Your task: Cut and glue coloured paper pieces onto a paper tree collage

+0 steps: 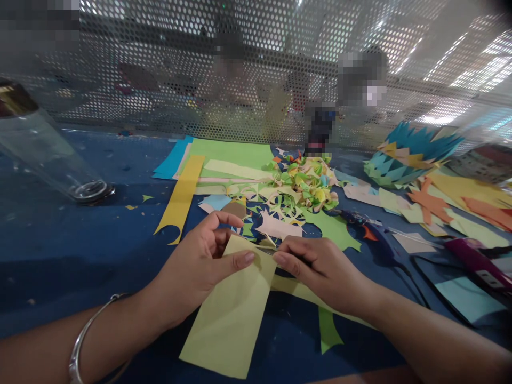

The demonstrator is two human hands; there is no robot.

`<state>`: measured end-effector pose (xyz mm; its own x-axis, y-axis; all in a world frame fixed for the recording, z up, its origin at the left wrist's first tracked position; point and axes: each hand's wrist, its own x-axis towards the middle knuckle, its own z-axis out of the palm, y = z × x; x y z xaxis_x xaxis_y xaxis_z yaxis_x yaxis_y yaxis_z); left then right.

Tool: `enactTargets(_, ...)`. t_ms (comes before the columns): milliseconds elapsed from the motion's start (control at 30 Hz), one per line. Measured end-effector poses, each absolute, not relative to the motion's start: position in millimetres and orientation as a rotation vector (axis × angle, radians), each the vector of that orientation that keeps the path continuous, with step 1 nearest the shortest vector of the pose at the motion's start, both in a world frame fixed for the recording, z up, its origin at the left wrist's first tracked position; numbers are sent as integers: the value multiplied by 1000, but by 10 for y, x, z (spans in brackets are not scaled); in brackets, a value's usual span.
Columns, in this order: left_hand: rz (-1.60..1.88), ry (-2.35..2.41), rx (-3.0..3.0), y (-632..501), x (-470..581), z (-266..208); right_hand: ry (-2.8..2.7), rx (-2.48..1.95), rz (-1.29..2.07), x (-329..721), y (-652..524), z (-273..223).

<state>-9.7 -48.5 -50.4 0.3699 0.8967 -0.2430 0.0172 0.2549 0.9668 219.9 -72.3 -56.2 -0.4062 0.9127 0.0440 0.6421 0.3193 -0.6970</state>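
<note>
Sheet (232,314) is up in front of the person, over the near part of the table (120,282), slanting down toward them. Pale yellow, one layer as far as I can see. Left hand (208,256) pinches it near the top — thumb flat on the face, fingers behind, index finger bent above the top edge. Right hand (320,266) is curled, thumb pressed to the fingers around a thin grey tool (266,249) at the sheet's upper right edge. Mostly hidden, so can't tell what tool, or whether those fingers pinch paper too.

Handling, my guess: near weightless, stiff enough to hold its plane from one pinch, but creases easily and tears from a nick. Not very slippery. Best hold is flat thumb against fingers close to the working edge; the lower end hangs free and may flop. Don't squeeze the middle.

Containers: glass jar (48,144) at left, gold-brown lid (16,97), see-through walls; no contents I can make out. Paper bowl (394,165) at far right, pointed blue, yellow and green tiers; inside not visible from here. The scrap pile (312,184) sits loose on the table — no container around it.
</note>
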Motion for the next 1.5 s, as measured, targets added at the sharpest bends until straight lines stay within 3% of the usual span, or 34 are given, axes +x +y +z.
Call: enactTargets(1500,614,1003,1086,-503,-83,-519,-2162,-1361,819,2202,-708,-586)
